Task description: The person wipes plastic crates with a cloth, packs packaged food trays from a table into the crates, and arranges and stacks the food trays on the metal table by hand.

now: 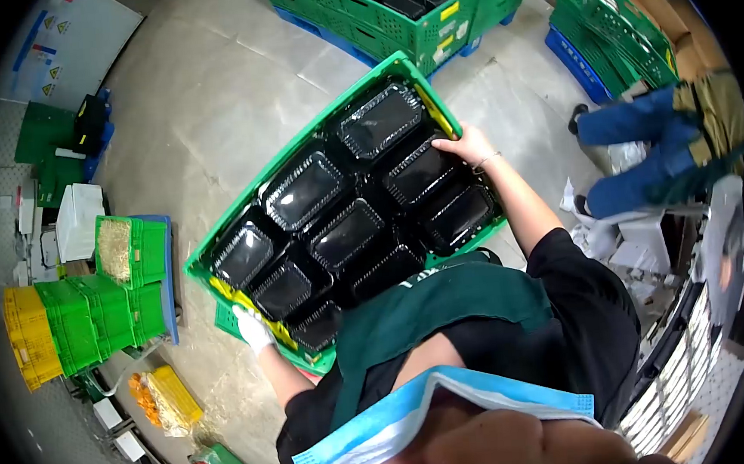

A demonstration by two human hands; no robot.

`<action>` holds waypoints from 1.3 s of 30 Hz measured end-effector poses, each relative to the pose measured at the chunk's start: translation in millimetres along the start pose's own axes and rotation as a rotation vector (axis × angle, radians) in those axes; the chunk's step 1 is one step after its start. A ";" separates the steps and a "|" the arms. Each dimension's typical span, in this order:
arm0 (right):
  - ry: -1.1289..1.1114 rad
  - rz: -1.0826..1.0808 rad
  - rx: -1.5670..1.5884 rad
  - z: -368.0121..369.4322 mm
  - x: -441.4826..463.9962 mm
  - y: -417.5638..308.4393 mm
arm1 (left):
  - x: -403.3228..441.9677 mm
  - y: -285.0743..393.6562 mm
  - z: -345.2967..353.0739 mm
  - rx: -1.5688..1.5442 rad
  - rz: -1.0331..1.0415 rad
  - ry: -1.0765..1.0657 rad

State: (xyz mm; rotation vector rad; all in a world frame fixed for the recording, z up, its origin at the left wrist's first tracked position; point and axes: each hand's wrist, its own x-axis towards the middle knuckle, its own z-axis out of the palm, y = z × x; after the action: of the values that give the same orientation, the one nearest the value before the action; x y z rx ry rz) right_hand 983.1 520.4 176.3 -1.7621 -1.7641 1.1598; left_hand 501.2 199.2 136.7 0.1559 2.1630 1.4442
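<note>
A large green plastic crate (291, 127) is tilted in front of my body. Several black plastic trays (304, 189) with shiny clear lids lie in it in rows. My left hand (254, 328), in a white glove, grips the crate's left end by a yellow strip. At the opposite end my right hand (469, 146), bare with a band at the wrist, closes over the rim, its thumb on the inner side. The fingers under both rims are partly hidden. Part of another green crate's edge shows below, near my left hand.
Green crates (436, 33) of black trays stand on a blue pallet ahead. Another person (667, 138) in blue trousers stands at right, near stacked green crates (617, 34). Green and yellow crates (94, 325) stand at left. A yellow crate (176, 396) sits lower left.
</note>
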 end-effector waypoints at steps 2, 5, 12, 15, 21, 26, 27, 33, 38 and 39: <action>0.082 -0.071 -0.018 -21.2 36.7 -10.0 | 44.4 23.2 55.6 0.449 0.401 0.018; 0.205 -0.053 0.163 -49.4 100.9 -9.7 | 133.6 94.2 170.5 0.743 0.550 -0.122; 0.485 0.490 0.332 -175.0 201.9 -7.1 | 182.8 345.8 478.7 0.670 0.558 -0.540; 0.622 0.530 0.633 -219.6 214.6 1.9 | 191.0 399.4 601.6 0.463 0.580 -0.886; 0.832 0.548 0.529 -241.8 295.2 18.7 | 211.4 444.7 805.2 0.348 0.600 -1.058; 0.949 0.571 0.541 -246.9 368.7 22.3 | 251.2 473.0 918.1 0.605 0.607 -1.041; 0.930 0.562 0.547 -252.8 389.0 20.4 | 263.2 480.9 943.2 0.530 0.533 -1.103; 1.035 0.715 0.450 -250.4 509.1 7.4 | 302.9 573.2 1065.3 0.735 0.970 -0.918; 0.995 1.039 -0.123 -221.9 606.9 55.6 | 271.2 672.1 1074.9 0.199 1.068 -1.401; 0.979 1.109 -0.110 -227.5 611.4 28.3 | 273.2 667.8 1077.0 0.245 1.123 -1.412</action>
State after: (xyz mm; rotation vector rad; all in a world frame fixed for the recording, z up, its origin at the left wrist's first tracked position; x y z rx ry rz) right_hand 1092.9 1161.5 118.8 -2.7510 -0.2271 0.2585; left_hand 663.9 1472.3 319.0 1.9884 0.9100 0.8567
